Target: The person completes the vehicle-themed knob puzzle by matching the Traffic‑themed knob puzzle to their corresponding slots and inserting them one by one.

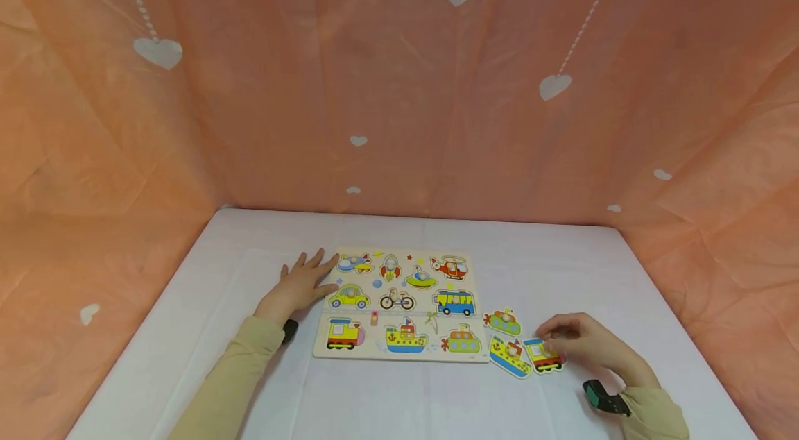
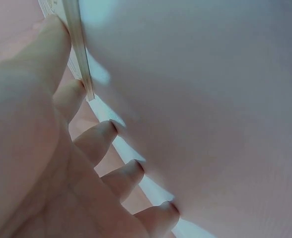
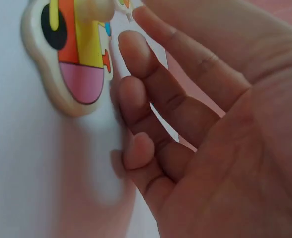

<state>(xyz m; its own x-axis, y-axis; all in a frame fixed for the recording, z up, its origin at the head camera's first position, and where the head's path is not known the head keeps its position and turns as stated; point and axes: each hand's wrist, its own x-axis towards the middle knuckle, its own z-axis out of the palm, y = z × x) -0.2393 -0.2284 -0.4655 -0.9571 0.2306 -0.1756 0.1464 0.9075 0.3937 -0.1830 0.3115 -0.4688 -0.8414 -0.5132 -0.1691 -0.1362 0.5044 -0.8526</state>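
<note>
A wooden peg puzzle board (image 1: 368, 351) with vehicle pictures lies on the table. My left hand (image 1: 301, 287) is at its left edge, fingers spread; in the left wrist view the thumb (image 2: 54, 49) is against the board's side and the other fingertips are down by the white surface. To the right of the board my right hand (image 1: 583, 339) is over a train piece (image 1: 544, 355), fingers loosely bent. In the right wrist view the fingertips are beside the piece, apart from its round knob (image 3: 97, 7). A ship piece (image 1: 508, 355) and a submarine piece (image 1: 503, 323) lie between the train piece and the board.
Knobbed pieces, such as a bus (image 1: 455, 302), a car (image 1: 349, 296) and a helicopter (image 1: 451, 268), sit in the board's upper rows. The bottom row shows train, ship and submarine pictures. A white cloth (image 1: 374, 405) covers the table; a peach curtain (image 1: 399, 114) with hearts hangs behind.
</note>
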